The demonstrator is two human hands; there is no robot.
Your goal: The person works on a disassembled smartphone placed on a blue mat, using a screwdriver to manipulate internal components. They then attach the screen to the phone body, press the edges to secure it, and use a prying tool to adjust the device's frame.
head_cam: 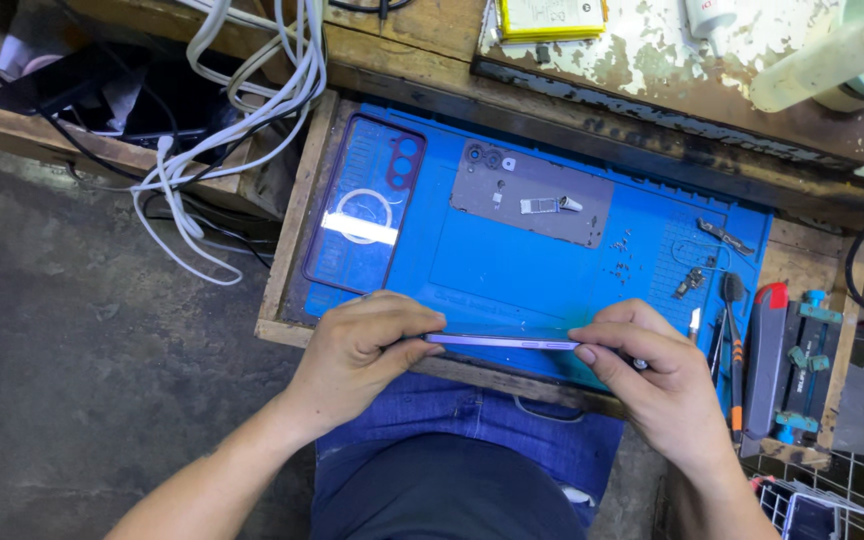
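Blue work mat (512,270) on worn wooden bench (422,60), concrete floor (82,340).

A blue mat (512,250) covers the worktop (292,215). On it lie a purple phone back cover (364,215) at the left, a grey plate (532,195) holding small parts, and loose screws (620,245). Hand tools (737,340) rest along the right edge. White cables (242,90) hang at the upper left.
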